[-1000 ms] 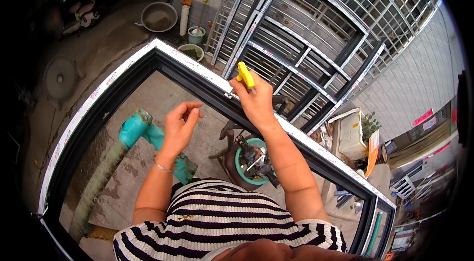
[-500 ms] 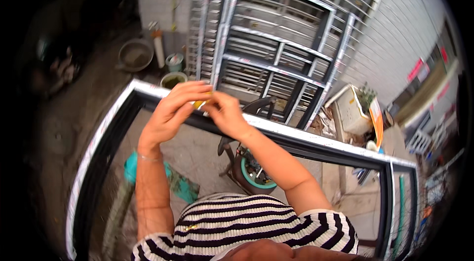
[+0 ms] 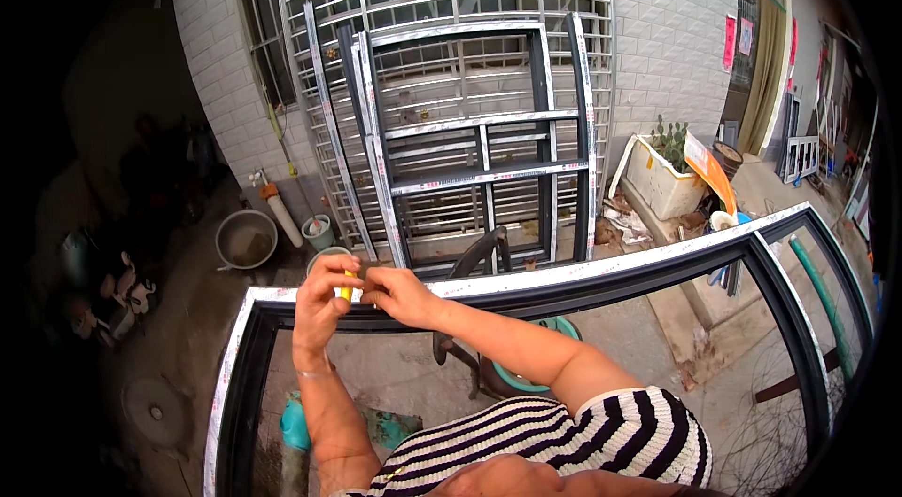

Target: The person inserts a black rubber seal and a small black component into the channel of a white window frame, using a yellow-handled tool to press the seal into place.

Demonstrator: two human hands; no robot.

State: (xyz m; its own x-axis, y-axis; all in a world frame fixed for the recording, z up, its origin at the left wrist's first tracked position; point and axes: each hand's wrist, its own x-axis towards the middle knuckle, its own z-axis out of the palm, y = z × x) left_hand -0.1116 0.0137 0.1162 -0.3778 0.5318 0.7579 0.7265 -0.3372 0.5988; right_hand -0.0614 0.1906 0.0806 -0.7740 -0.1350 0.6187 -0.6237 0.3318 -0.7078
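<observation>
A large dark window frame (image 3: 526, 275), its outer face covered in white printed film, lies in front of me at about waist height. Over its far left part, my left hand (image 3: 322, 302) pinches a small bright yellow piece (image 3: 347, 287) between thumb and fingers. What kind of thing it is, I cannot make out. Just right of it, my right hand (image 3: 402, 296) has its fingers curled and drawn together, close to the left fingertips. Anything inside the right fingers is hidden.
More film-wrapped frames (image 3: 484, 179) lean against a barred window at the back. A white planter box (image 3: 662, 179) with a cactus stands right of them, an orange sheet (image 3: 711, 170) beside it. At left sit a grey basin (image 3: 246, 239) and a round lid-like disc (image 3: 156, 411).
My view has tilted up and turned, so more of the wall and barred window shows. Both hands stay together over the frame's far bar, the fingers slightly further apart, with the yellow piece upright.
</observation>
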